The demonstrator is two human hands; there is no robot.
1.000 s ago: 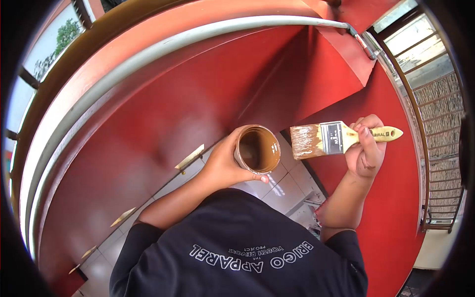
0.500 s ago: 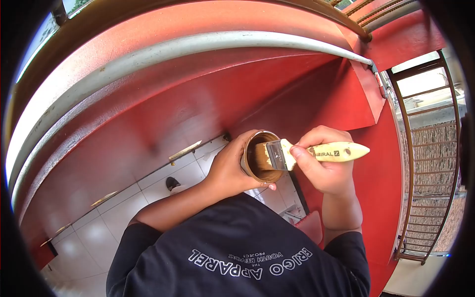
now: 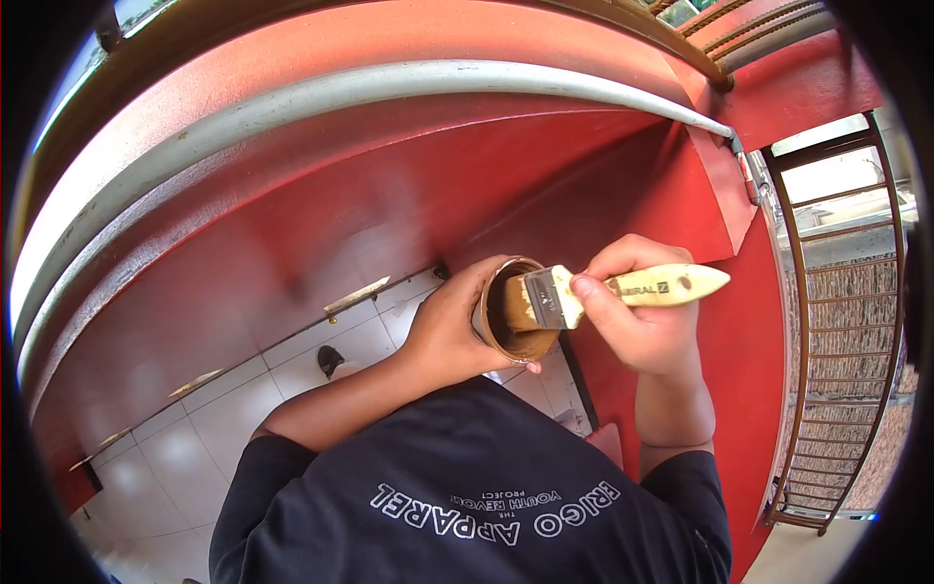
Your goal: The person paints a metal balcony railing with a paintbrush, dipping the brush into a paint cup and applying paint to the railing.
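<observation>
My left hand (image 3: 449,326) grips a small round tin of brown paint (image 3: 513,344) at chest height, its mouth turned toward me. My right hand (image 3: 634,323) holds a flat paintbrush (image 3: 623,290) by its pale wooden handle. The bristles are dipped inside the tin, with the metal ferrule at the rim. Both hands are close together in front of a red painted wall (image 3: 389,204).
A grey pipe (image 3: 292,97) runs along the top of the red wall. White floor tiles (image 3: 224,419) lie below at the left. A brown metal railing (image 3: 837,331) stands at the right edge. My dark printed shirt (image 3: 467,487) fills the lower middle.
A second ago the brush was held out to the right of the tin, bristles clear. My right hand has since brought it left and dipped the bristles into the paint. The tin stayed put.
</observation>
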